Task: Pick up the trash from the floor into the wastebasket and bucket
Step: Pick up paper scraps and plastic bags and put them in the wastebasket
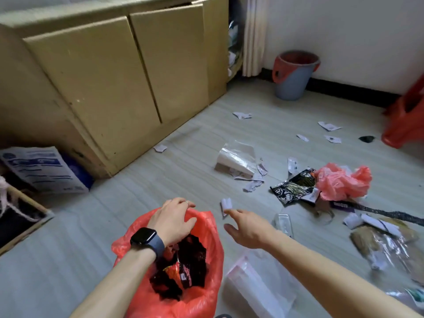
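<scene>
A wastebasket lined with a red plastic bag (206, 292) stands at the bottom centre, with dark snack wrappers (183, 269) inside. My left hand (171, 220), a smartwatch on its wrist, lies over the bag's far rim, fingers outside and thumb inside. My right hand (249, 228) reaches forward with fingers apart, its index fingertip at a small white paper scrap (226, 205) on the floor. A grey bucket with a red liner (292, 86) stands far back by the wall. On the floor to the right lie a black wrapper (292, 188), a crumpled pink bag (341, 182) and a clear plastic bag (237, 158).
Cardboard boxes (110, 72) line the left side. Several paper scraps (329, 126) dot the floor toward the bucket. A clear zip bag (257, 288) lies under my right forearm, with more wrappers (385, 246) at right. A red stool (406, 120) stands at the right edge.
</scene>
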A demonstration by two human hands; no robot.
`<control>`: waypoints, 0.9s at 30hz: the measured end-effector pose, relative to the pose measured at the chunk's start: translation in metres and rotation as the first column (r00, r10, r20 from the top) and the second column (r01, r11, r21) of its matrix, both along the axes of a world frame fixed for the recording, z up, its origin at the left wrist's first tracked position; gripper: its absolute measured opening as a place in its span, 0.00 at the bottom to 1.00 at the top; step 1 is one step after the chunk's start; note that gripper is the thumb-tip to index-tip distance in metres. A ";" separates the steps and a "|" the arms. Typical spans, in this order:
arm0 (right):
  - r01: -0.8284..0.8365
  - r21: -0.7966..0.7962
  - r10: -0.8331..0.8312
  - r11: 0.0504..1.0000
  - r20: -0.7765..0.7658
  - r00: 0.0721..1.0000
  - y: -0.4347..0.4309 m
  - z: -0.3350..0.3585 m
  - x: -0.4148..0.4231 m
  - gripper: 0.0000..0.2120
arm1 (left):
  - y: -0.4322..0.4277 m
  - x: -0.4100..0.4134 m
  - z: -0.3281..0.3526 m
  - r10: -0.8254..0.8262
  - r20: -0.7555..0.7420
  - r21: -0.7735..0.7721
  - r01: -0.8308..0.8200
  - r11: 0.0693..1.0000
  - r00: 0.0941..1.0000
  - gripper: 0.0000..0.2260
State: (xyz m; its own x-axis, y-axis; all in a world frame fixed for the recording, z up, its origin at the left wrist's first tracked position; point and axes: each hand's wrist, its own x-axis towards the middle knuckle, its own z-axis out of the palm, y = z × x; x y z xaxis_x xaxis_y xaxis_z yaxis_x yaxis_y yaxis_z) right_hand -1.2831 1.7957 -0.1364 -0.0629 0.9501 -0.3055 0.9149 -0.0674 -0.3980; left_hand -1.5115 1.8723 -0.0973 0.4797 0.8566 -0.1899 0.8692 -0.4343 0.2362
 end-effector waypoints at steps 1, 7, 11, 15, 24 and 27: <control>-0.002 -0.013 0.002 1.000 0.061 0.998 0.006 0.007 0.019 0.24 | 0.005 0.014 0.008 -0.012 0.012 0.009 0.012 1.000 1.000 0.23; 0.114 0.046 -0.121 0.992 0.209 0.970 0.023 0.023 0.131 0.23 | 0.040 0.111 0.003 -0.100 -0.005 -0.050 0.100 0.994 0.995 0.20; 0.257 0.074 -0.266 0.964 0.154 0.952 0.033 -0.015 0.188 0.22 | 0.076 0.160 -0.043 -0.060 -0.103 -0.175 0.041 0.984 0.993 0.21; 0.308 -0.007 -0.306 0.951 0.102 0.947 0.060 -0.084 0.216 0.24 | 0.111 0.194 -0.128 0.013 -0.229 -0.314 -0.086 0.946 0.973 0.21; 0.221 -0.075 -0.218 0.972 0.043 0.975 0.146 -0.188 0.190 0.26 | 0.130 0.213 -0.235 0.250 -0.204 -0.292 -0.303 0.907 0.946 0.12; 0.238 -0.030 -0.235 0.971 0.072 0.969 0.182 -0.203 0.190 0.28 | 0.133 0.217 -0.247 0.298 -0.173 -0.289 -0.338 0.896 0.939 0.16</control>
State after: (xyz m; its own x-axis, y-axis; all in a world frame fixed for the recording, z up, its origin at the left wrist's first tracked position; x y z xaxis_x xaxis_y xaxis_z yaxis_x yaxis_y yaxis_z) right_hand -1.0929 1.9774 -0.3391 0.1843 0.9230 -0.3379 0.8955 -0.2993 -0.3293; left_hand -1.2948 2.0057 -0.3439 0.1477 0.8480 -0.5091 0.9789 -0.0519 0.1975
